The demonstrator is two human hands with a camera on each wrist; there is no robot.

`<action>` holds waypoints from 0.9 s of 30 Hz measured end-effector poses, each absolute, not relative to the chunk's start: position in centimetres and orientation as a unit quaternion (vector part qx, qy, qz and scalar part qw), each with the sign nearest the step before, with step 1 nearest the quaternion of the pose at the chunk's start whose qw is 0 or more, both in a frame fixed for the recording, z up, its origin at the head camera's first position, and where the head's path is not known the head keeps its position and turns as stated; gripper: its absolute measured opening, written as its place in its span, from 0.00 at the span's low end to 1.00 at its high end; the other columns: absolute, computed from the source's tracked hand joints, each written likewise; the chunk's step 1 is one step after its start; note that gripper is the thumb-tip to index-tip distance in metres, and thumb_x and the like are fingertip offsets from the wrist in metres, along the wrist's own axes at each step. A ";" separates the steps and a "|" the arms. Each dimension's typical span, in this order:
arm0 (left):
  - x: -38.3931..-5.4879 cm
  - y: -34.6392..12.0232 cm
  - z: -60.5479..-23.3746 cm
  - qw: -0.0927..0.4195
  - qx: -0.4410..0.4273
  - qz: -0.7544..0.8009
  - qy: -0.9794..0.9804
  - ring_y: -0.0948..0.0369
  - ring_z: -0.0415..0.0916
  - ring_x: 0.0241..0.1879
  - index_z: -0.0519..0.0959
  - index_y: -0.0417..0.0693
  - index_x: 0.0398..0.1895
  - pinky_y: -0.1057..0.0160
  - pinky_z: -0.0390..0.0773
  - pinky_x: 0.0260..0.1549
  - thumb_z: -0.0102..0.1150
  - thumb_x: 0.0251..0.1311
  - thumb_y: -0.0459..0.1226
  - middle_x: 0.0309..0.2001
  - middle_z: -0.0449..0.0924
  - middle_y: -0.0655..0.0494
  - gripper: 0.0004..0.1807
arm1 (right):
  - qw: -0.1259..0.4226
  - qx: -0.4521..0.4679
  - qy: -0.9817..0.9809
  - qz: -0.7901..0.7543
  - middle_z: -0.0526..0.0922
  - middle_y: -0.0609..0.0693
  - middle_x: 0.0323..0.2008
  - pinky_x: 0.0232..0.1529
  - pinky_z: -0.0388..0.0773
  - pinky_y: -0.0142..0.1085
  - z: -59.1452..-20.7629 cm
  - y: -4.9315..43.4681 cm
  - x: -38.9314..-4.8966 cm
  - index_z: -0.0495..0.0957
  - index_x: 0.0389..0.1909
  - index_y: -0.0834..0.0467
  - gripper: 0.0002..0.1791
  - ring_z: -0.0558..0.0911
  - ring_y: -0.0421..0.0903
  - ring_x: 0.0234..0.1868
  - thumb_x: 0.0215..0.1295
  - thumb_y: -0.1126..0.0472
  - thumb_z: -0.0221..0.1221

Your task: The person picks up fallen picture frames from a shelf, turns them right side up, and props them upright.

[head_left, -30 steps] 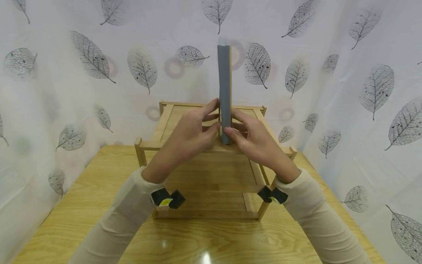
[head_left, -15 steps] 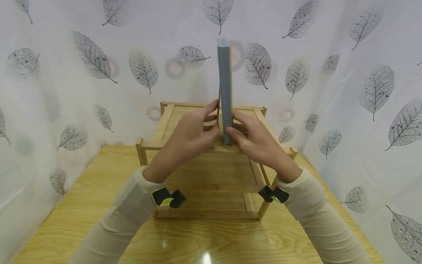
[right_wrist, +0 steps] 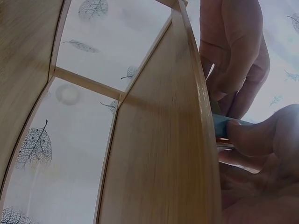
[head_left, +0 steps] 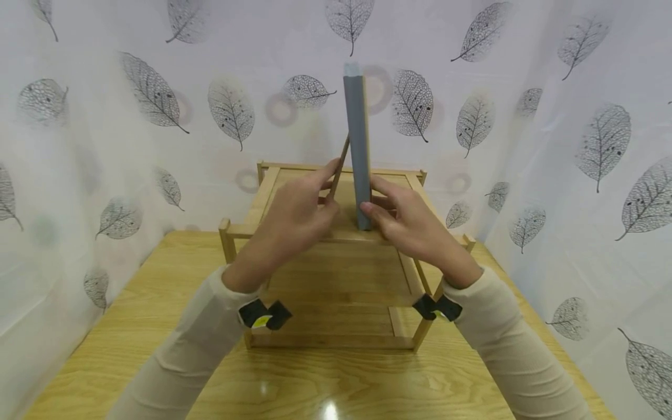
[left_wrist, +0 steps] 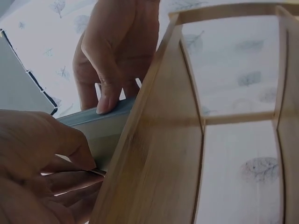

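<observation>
1 book (head_left: pixel 358 146) stands, long axis near-vertical; left of it, the left hand (head_left: pixel 295 210) pinches 1 tilted thin board (head_left: pixel 340 164); right of it, the right hand (head_left: pixel 412 221) grips it low.

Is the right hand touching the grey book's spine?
Touching. In the head view, the right hand has its thumb against the lower part of the grey spine, with no gap.

A curtained booth — leaf-patterned curtains (head_left: pixel 294 131) flank a wooden table (head_left: pixel 283 382).
</observation>
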State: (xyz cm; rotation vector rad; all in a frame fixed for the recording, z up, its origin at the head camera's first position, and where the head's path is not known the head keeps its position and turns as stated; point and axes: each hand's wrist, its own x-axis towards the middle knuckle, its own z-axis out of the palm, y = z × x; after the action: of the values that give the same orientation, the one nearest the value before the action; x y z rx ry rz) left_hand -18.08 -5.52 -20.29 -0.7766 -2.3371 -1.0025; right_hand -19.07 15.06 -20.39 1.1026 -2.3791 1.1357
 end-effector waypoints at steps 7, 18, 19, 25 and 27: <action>-18.2 -6.3 -20.4 0.258 -0.307 -0.335 -0.853 0.49 0.83 0.48 0.68 0.34 0.71 0.56 0.84 0.45 0.52 0.55 0.21 0.55 0.82 0.38 0.35 | 0.136 0.385 -0.825 0.391 0.81 0.64 0.54 0.48 0.82 0.46 -20.3 15.0 -19.1 0.75 0.59 0.69 0.17 0.83 0.57 0.56 0.70 0.75 0.56; -18.4 -7.4 -20.5 0.273 -0.328 -0.304 -0.852 0.53 0.77 0.36 0.69 0.31 0.69 0.57 0.81 0.35 0.52 0.55 0.20 0.48 0.83 0.39 0.33 | 0.120 0.388 -0.826 0.392 0.80 0.64 0.54 0.45 0.82 0.42 -20.1 15.0 -19.0 0.74 0.58 0.69 0.16 0.82 0.58 0.58 0.71 0.76 0.54; -18.4 -7.4 -20.5 0.273 -0.328 -0.301 -0.853 0.53 0.77 0.35 0.69 0.31 0.69 0.56 0.80 0.34 0.52 0.55 0.20 0.48 0.83 0.39 0.33 | 0.118 0.388 -0.826 0.392 0.79 0.64 0.55 0.45 0.82 0.43 -20.1 15.0 -19.0 0.74 0.59 0.69 0.17 0.81 0.58 0.59 0.71 0.76 0.54; -18.4 -7.8 -20.5 0.272 -0.332 -0.296 -0.854 0.52 0.78 0.38 0.68 0.30 0.69 0.55 0.81 0.37 0.52 0.56 0.20 0.51 0.82 0.37 0.33 | 0.113 0.389 -0.825 0.394 0.79 0.65 0.58 0.53 0.81 0.46 -20.0 14.9 -19.0 0.72 0.62 0.70 0.20 0.80 0.60 0.61 0.70 0.77 0.54; -18.4 -7.9 -20.5 0.268 -0.332 -0.295 -0.855 0.52 0.78 0.39 0.68 0.30 0.70 0.55 0.81 0.38 0.53 0.56 0.20 0.52 0.82 0.37 0.33 | 0.113 0.389 -0.824 0.395 0.78 0.65 0.58 0.54 0.81 0.47 -20.0 14.9 -19.0 0.72 0.62 0.70 0.20 0.79 0.60 0.61 0.70 0.77 0.54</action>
State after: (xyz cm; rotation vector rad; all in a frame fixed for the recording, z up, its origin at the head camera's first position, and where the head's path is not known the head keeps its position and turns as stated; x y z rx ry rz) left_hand -18.45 -7.89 -20.48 -0.8942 -2.3061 -0.7948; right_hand -19.03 14.90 -20.00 1.1424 -2.4188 1.1589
